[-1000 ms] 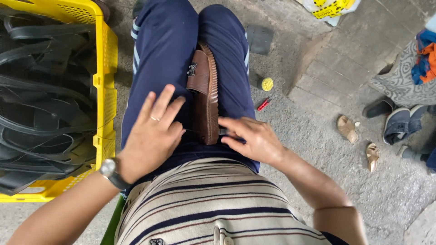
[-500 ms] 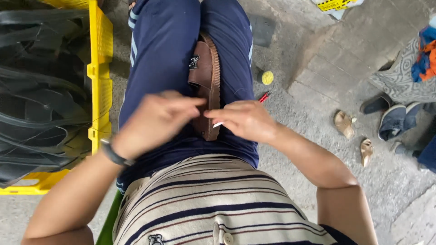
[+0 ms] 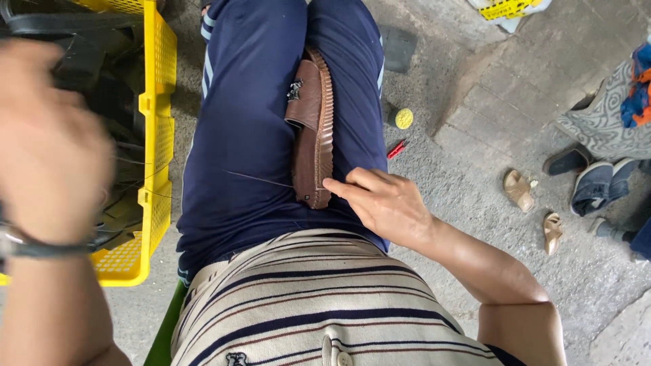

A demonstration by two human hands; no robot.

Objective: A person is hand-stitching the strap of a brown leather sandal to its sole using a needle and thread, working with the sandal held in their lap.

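Head view, looking down at the lap. Brown shoe (image 3: 313, 132) lying lengthwise in the crease between 2 thighs in navy trousers (image 3: 251, 135), ribbed sole edge turned toward the right thigh, heel end nearest the body, small metal ornament near the upper. Right hand (image 3: 386, 203) resting on the right thigh, fingertips (image 3: 332, 184) touching the shoe's sole edge close to the heel; grip loose, fingers extended together, not clamped around anything that can be made out. Thin thread (image 3: 261, 179) stretched from the heel area leftward across the left thigh. Left hand (image 3: 51, 142) raised well off to the left, blurred, above the yellow crate (image 3: 157, 129); grip state impossible to tell, thread end not traceable into it. Crate wall just beside the left thigh, dark straps heaped inside, little open room on that side. More open room to the right: bare concrete floor (image 3: 461, 163) with a small yellow disc (image 3: 404, 118) and a red stick (image 3: 396, 149) near the right thigh, sandals (image 3: 519, 190) and other shoes (image 3: 593, 186) well apart farther right.
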